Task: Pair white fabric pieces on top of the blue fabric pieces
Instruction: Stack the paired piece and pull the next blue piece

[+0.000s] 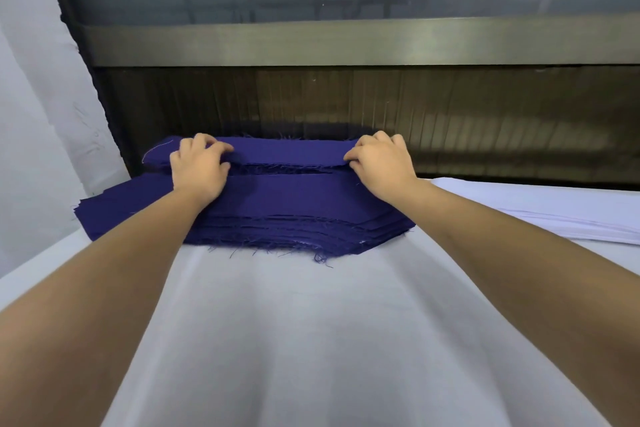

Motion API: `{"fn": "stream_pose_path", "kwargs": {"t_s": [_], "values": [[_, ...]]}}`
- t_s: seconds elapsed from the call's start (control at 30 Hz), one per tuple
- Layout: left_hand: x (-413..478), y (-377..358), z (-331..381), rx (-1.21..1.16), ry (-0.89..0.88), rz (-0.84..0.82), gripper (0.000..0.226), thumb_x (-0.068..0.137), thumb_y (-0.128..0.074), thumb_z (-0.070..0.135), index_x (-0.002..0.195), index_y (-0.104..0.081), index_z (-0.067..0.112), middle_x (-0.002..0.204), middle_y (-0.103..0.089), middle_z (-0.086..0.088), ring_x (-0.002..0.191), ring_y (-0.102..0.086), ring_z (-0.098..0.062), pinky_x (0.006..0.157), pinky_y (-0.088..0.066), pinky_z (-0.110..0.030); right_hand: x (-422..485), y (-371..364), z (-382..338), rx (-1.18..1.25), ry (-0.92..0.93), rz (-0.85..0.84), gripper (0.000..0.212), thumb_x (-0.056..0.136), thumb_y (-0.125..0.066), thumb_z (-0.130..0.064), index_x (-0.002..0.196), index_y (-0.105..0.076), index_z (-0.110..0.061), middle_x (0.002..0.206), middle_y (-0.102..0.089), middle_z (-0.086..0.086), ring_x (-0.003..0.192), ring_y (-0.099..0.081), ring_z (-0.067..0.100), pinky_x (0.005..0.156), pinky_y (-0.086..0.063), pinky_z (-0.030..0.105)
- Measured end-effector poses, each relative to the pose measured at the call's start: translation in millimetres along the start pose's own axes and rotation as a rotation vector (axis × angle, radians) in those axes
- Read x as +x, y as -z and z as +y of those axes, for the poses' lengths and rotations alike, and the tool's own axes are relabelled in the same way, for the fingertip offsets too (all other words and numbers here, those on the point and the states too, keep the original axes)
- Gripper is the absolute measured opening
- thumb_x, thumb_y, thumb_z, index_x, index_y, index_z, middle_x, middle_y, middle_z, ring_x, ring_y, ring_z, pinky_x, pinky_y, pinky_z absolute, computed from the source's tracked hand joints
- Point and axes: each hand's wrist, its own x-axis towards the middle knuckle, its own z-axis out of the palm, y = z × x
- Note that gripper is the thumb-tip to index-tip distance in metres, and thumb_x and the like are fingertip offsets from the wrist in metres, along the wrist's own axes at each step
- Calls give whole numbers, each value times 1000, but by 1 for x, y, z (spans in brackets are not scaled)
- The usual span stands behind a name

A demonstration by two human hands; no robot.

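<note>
A thick stack of blue fabric pieces with frayed edges lies at the far middle of the white-covered table. The top blue piece is lifted off the far part of the stack. My left hand pinches its left part with curled fingers. My right hand pinches its right end the same way. A stack of white fabric pieces lies to the right of the blue stack.
A dark wooden slatted panel with a metal rail rises right behind the stacks. A white wall stands on the left. The near part of the table is covered by white cloth.
</note>
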Motion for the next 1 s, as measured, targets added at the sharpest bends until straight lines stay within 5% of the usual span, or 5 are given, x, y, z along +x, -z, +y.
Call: {"fn": "stream_pose_path", "kwargs": {"t_s": [0.2,0.4,0.63,0.83,1.0], "values": [[7,-6,14,67,-222,-8,32,95,-52,27,126,-60,22,125,-55,-4,119,-38,-27,95,-27,-39,7,2,1,148,-45,58,26,97,-48,-18,117,-65,-17,119,-59,4,111,-48,24,91,-39,34],[4,-5,29,-22,-348,-44,43,90,-52,50,122,-63,24,118,-57,0,116,-39,-22,93,-25,-37,19,8,0,581,-293,2,9,83,-70,-20,77,-64,-18,88,-62,-2,79,-54,12,71,-42,28],[8,-6,63,-61,-435,-21,33,97,-47,34,123,-63,21,116,-58,-1,111,-45,-22,91,-29,-34,23,10,3,724,-344,49,5,90,-62,-20,86,-65,-19,90,-61,-2,86,-54,13,72,-40,27],[11,-9,72,-4,-345,46,32,98,-47,27,125,-61,18,119,-58,-4,109,-47,-26,88,-34,-35,28,14,-7,677,-317,100,9,96,-49,-15,95,-58,-15,94,-63,4,86,-62,21,78,-52,36],[9,-3,59,-6,-152,61,30,98,-48,22,124,-61,16,118,-54,-6,107,-46,-27,72,-39,-36,23,14,-11,943,-294,153,13,97,-45,-7,86,-48,-14,86,-55,-2,78,-63,12,54,-43,6]]}}
